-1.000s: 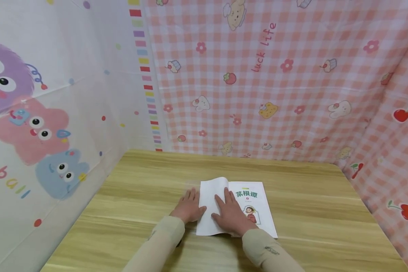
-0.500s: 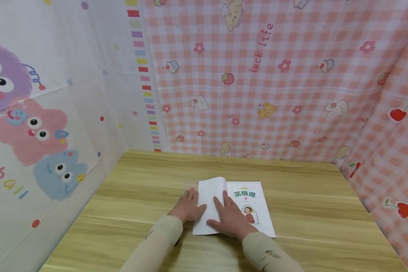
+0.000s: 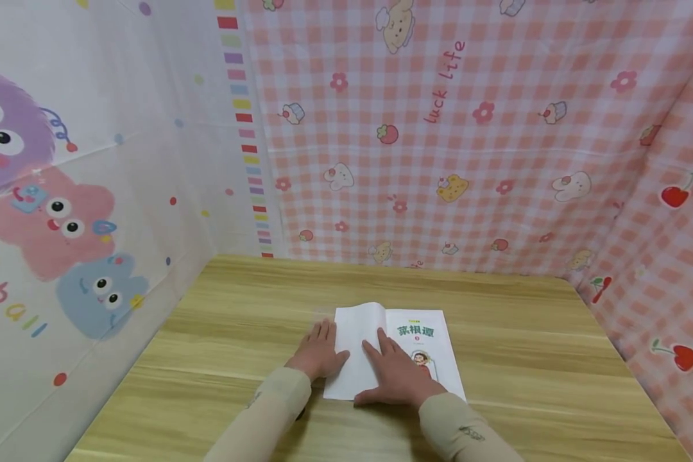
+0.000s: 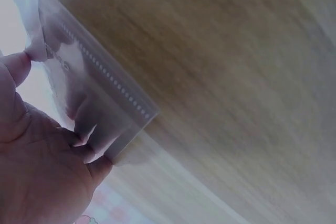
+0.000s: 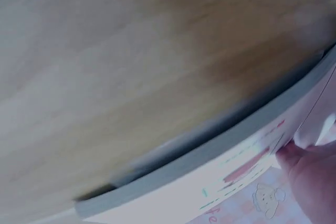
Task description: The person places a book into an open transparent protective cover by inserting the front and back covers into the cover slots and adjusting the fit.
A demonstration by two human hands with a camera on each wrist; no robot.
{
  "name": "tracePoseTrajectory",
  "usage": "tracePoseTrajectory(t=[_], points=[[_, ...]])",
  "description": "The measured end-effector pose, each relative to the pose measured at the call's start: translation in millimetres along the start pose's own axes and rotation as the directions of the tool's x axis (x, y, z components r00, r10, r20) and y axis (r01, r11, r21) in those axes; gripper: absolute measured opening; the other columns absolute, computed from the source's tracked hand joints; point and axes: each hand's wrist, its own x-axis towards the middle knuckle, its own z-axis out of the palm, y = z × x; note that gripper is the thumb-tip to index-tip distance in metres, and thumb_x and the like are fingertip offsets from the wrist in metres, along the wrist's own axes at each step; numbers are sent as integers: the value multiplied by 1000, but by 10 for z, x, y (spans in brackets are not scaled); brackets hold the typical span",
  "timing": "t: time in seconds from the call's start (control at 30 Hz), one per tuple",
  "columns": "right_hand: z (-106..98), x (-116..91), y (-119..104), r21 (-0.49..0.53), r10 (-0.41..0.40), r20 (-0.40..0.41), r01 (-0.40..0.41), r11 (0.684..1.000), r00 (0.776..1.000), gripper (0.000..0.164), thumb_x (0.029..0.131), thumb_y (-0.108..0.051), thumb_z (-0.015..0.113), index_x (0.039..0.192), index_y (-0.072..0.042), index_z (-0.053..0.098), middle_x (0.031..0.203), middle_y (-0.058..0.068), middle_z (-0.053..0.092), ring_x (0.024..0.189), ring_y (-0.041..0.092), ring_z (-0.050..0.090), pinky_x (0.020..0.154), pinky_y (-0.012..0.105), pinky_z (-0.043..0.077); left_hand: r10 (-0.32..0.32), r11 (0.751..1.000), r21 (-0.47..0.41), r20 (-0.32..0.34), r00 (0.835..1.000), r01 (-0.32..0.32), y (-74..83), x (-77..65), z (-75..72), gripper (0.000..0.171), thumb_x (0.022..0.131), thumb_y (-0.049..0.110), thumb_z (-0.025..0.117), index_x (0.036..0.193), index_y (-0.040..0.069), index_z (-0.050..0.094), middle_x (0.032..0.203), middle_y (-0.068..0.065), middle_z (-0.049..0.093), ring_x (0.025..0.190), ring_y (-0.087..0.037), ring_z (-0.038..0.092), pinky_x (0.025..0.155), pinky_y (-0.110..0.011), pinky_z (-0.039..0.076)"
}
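An open book lies on the wooden table, with a blank white left page that curves up near the spine. Green Chinese characters and a small figure in red mark its right page, partly covered by my hand. My left hand rests at the left page's outer edge, fingers straight, thumb over the paper. Under those fingers, the left wrist view shows a clear plastic sheet with a row of dots along its border. Spread along the spine, my right hand presses the pages, thumb at the near edge.
The wood-grain table extends around the book on every side. A pink checked cloth hangs behind it, and a white cartoon-print cloth hangs at the left. The right wrist view shows the book's thick edge.
My right hand has slid toward the near edge of the book, its thumb moving down. The left page lies a little flatter and further left. My left hand has stayed nearly still.
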Motion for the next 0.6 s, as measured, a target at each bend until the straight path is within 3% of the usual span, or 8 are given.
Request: tracePoseTrajectory(t=[0.1,0.3,0.6], points=[[-39,-27,36,24,-12,21,11,1000,1000,112,62,-75,66,149,-11,34,156,27,14,136,43,25,102,56,39,-4,1000,9,-6,1000,4,8,2,1,76,96,46,46,149,-4,24,157,-23,18,142,-36,12,116,-51,19],[-84,-48,24,35,-38,24,37,999,999,108,65,-69,70,147,-8,37,155,29,17,134,44,27,103,55,40,8,1000,24,-29,1000,-7,-7,-19,-22,74,95,46,49,147,-4,31,156,-24,21,141,-37,15,114,-57,19],[-126,-62,-42,18,-29,8,29,999,1000,104,68,-67,69,146,-6,38,153,31,22,132,44,31,101,55,41,-2,992,-125,-17,1000,0,-50,-20,-26,72,96,44,47,148,-2,28,155,-33,12,141,-42,8,116,-56,14]])
